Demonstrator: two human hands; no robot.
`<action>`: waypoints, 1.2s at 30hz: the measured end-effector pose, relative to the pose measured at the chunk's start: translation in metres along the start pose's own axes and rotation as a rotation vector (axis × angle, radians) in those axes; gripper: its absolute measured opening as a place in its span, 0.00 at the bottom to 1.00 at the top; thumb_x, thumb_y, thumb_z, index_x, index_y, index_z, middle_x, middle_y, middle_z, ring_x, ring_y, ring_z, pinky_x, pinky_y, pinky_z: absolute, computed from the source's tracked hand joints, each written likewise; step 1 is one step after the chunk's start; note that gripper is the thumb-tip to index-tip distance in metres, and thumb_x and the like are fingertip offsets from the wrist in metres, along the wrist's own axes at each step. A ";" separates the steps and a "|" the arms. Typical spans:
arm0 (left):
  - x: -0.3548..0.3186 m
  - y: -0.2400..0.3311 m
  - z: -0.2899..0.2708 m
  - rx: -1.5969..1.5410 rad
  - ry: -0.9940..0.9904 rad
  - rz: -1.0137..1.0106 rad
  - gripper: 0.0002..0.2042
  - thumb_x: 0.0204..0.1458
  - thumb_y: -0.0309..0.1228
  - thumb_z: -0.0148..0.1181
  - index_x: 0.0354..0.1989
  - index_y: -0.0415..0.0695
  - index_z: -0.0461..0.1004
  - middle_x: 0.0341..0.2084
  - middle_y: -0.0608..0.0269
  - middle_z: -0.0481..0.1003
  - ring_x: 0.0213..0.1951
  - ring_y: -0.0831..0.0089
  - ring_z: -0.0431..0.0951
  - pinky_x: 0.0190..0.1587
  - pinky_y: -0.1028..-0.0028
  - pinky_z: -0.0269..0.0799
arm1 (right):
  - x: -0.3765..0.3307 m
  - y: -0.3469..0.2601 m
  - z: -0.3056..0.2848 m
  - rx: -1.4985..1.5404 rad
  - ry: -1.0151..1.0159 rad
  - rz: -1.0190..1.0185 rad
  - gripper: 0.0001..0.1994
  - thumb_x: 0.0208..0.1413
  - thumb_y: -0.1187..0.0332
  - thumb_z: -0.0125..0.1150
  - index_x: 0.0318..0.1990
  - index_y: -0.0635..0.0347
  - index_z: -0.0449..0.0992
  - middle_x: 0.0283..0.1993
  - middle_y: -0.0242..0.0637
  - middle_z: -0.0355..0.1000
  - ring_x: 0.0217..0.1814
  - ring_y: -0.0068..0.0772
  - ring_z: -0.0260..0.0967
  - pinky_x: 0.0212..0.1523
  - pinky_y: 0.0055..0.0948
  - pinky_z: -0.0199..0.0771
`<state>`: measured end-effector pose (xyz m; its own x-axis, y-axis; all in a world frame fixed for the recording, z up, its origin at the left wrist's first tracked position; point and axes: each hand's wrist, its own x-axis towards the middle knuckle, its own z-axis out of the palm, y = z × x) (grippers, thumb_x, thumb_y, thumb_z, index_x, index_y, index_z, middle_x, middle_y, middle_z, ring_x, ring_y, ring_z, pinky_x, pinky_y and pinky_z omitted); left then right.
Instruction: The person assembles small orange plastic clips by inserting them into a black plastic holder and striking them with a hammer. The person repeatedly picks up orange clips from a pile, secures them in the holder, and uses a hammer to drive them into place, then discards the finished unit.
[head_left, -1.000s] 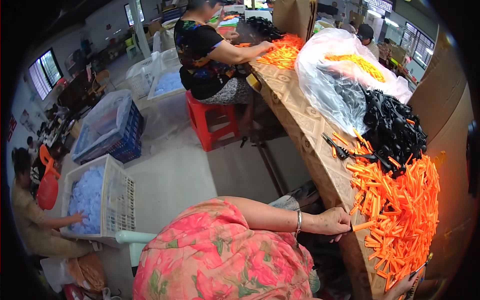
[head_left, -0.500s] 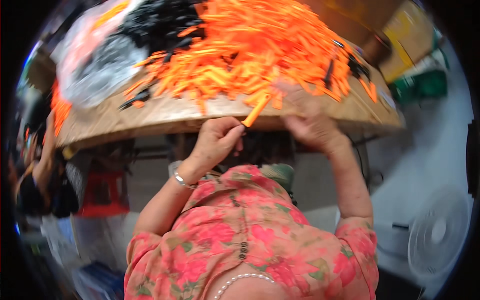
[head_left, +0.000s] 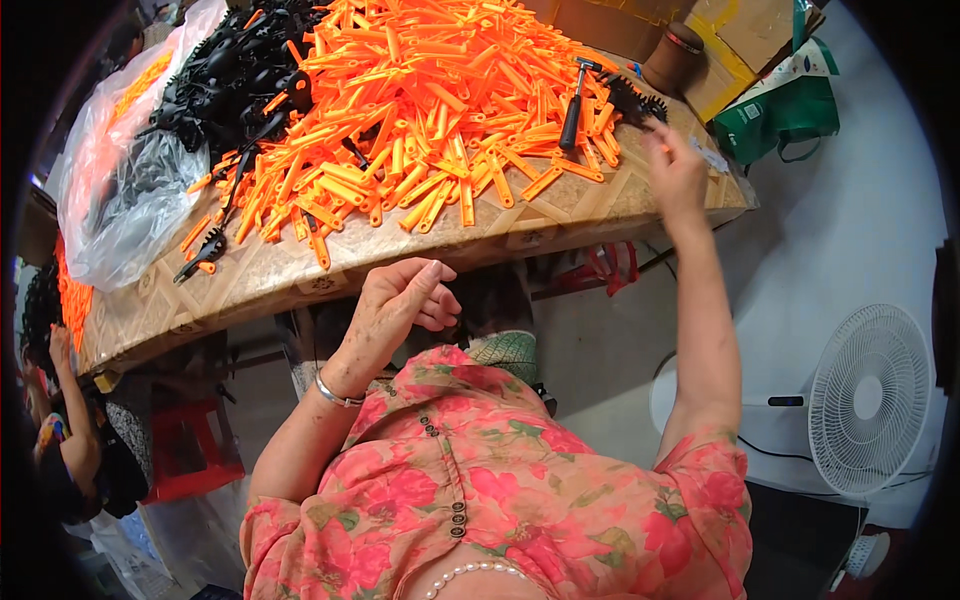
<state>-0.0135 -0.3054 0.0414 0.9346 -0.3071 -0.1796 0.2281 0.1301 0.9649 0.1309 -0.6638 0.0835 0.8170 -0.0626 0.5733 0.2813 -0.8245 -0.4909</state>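
My left hand (head_left: 405, 302) is in front of the table's near edge, fingers curled and thumb against the forefinger, with nothing visible in it. My right hand (head_left: 680, 178) reaches over the table's right end. Its fingers are bent close together beside black toothed pieces (head_left: 642, 104), and a bit of orange shows by them; what they grip, if anything, is hidden. A heap of orange plastic handles (head_left: 400, 110) covers the middle of the table (head_left: 480, 228). A hammer (head_left: 571, 118) with a black grip lies on the heap's right side.
Black plastic parts (head_left: 225, 85) and a clear plastic bag (head_left: 140, 215) are at the left. Beyond the right end stand a cardboard box (head_left: 735, 50) and a green bag (head_left: 790, 115). A white fan (head_left: 868, 398) is at right. Another person's arm (head_left: 72, 390) shows far left.
The orange handle that my left hand pinched is no longer in it. My right hand has moved right, to the black toothed pieces. The whole view has shifted.
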 end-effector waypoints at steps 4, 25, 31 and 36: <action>0.002 0.002 0.006 0.036 -0.016 -0.017 0.15 0.65 0.37 0.51 0.44 0.36 0.75 0.27 0.60 0.79 0.27 0.76 0.80 0.31 0.80 0.77 | 0.074 0.118 0.002 -0.174 0.197 0.101 0.21 0.54 0.58 0.63 0.55 0.53 0.74 0.44 0.47 0.76 0.46 0.49 0.75 0.48 0.42 0.74; 0.034 0.002 -0.074 0.229 0.528 0.402 0.08 0.63 0.27 0.54 0.45 0.37 0.75 0.25 0.67 0.76 0.26 0.84 0.75 0.30 0.84 0.72 | 0.153 0.079 0.093 -0.259 -0.364 0.352 0.31 0.44 0.54 0.64 0.61 0.43 0.72 0.55 0.42 0.75 0.57 0.42 0.73 0.57 0.39 0.70; 0.034 -0.002 -0.070 0.282 0.520 0.403 0.08 0.63 0.27 0.54 0.46 0.39 0.74 0.27 0.68 0.75 0.27 0.84 0.73 0.29 0.84 0.70 | 0.160 0.129 0.068 0.206 -0.146 0.432 0.22 0.48 0.72 0.64 0.53 0.44 0.79 0.25 0.25 0.67 0.27 0.22 0.69 0.30 0.28 0.78; 0.034 0.000 -0.071 0.332 0.518 0.399 0.08 0.63 0.25 0.54 0.47 0.38 0.74 0.28 0.69 0.75 0.29 0.83 0.74 0.33 0.84 0.71 | 0.150 0.153 0.036 -0.324 -0.235 0.278 0.24 0.47 0.72 0.61 0.54 0.37 0.78 0.41 0.33 0.75 0.46 0.39 0.72 0.52 0.40 0.72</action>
<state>0.0372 -0.2491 0.0214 0.9572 0.2001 0.2093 -0.1742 -0.1791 0.9683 0.3149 -0.7796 0.0710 0.9410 -0.2073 0.2675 -0.1042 -0.9295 -0.3539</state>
